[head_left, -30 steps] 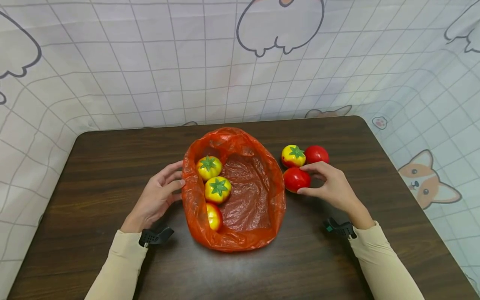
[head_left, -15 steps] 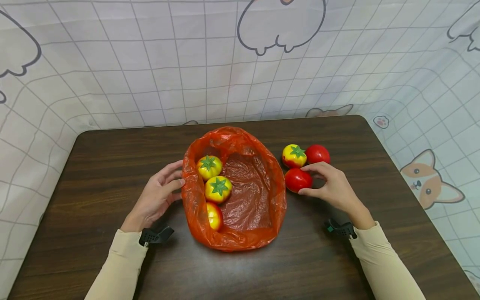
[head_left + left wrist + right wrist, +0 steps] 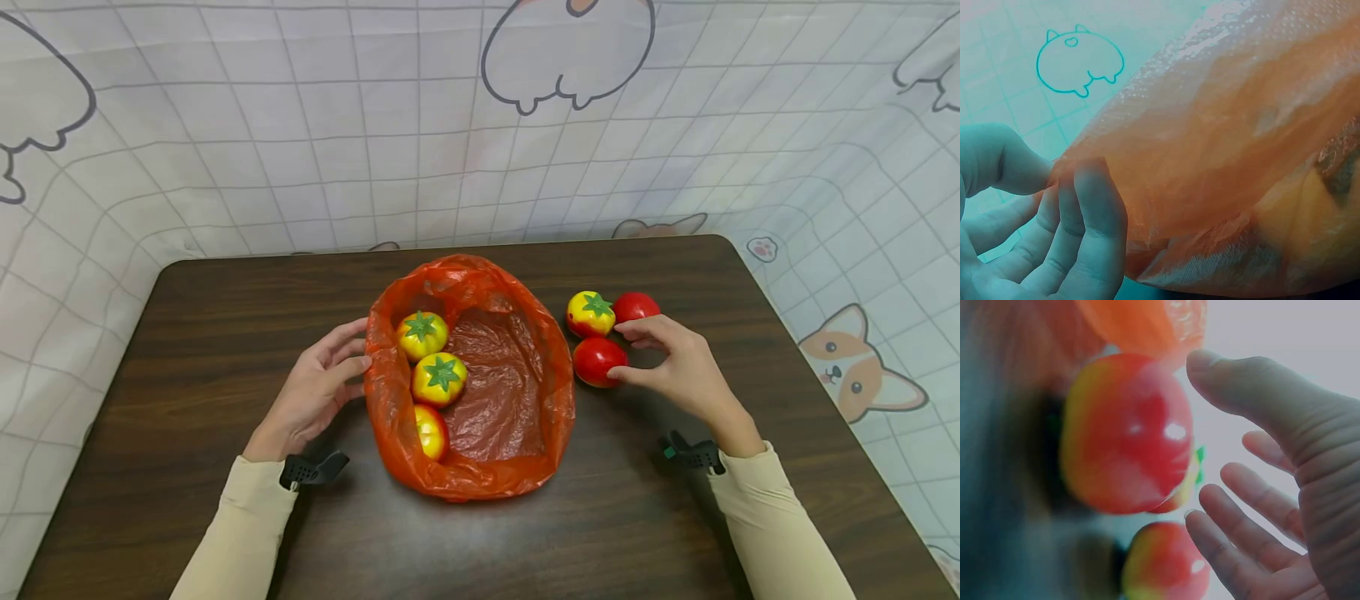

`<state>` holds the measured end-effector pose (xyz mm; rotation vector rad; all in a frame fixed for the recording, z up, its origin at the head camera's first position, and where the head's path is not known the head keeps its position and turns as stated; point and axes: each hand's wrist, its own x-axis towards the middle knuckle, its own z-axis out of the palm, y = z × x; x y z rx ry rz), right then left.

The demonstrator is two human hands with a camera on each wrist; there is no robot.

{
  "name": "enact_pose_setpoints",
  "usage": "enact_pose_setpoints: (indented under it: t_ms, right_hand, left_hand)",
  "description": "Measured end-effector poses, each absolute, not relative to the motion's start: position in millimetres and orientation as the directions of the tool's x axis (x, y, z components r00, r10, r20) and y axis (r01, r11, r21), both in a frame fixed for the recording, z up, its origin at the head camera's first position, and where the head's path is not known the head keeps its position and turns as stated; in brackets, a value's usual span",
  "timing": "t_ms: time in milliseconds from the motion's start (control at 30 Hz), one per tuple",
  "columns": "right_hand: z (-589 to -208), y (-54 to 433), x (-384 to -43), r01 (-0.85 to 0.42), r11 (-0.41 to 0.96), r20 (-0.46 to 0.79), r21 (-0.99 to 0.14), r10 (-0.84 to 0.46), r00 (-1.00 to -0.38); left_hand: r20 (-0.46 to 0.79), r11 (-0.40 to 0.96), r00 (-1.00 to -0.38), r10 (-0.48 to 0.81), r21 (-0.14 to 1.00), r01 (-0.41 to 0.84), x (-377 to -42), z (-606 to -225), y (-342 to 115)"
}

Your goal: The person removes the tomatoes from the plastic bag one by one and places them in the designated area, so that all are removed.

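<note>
In the head view my left hand [image 3: 318, 390] pinches the left rim of a red-orange plastic bag [image 3: 555, 425], thumb against fingers as the left wrist view shows. The bag stands with its mouth open upward. Along its left side lie a yellow tomato [image 3: 422, 335] with a green star-shaped top, a second like it [image 3: 439, 379], and a red-yellow tomato [image 3: 431, 432]. My right hand [image 3: 678, 367] is spread at the right of a red tomato [image 3: 597, 362] outside the bag. In the right wrist view, a gap separates its fingers from that tomato [image 3: 1129, 434].
Behind the near red tomato sit a yellow-red tomato [image 3: 590, 314] with a green top and another red tomato [image 3: 636, 306], close together. The dark wooden table [image 3: 225, 333] meets a white gridded cloth [image 3: 300, 150] with cartoon animals at its back and sides.
My right hand's fingers have loosened from the near red tomato and drawn slightly right, spreading wider. The tomato still rests beside the bag. My left hand keeps its place at the rim.
</note>
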<state>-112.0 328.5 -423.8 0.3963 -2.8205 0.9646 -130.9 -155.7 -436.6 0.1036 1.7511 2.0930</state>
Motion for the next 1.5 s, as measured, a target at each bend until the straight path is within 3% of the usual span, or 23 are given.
enact_pose_setpoints:
  t_ms: [600, 1100, 1500]
  right_hand:
    - [-395.5, 257.5, -138.3, -0.49, 0.62, 0.299, -0.613, -0.393, -0.87]
    - [-391.1, 195.1, -155.6, -0.516, 0.501, 0.286, -0.695, -0.466, -0.837]
    - [-401.4, 164.5, -160.8, -0.551, 0.482, 0.262, -0.681, -0.542, -0.799]
  left_hand:
    - [-0.233, -0.067, -0.896, 0.378, 0.959, -0.277, -129.9, -439.2, -159.6]
    - [-0.215, -0.131, -0.896, 0.389, 0.949, -0.285, -129.2, -438.3, -162.2]
    - [-0.224, -0.156, -0.895, 0.386, 0.94, -0.303, -126.6, -436.3, -162.6]
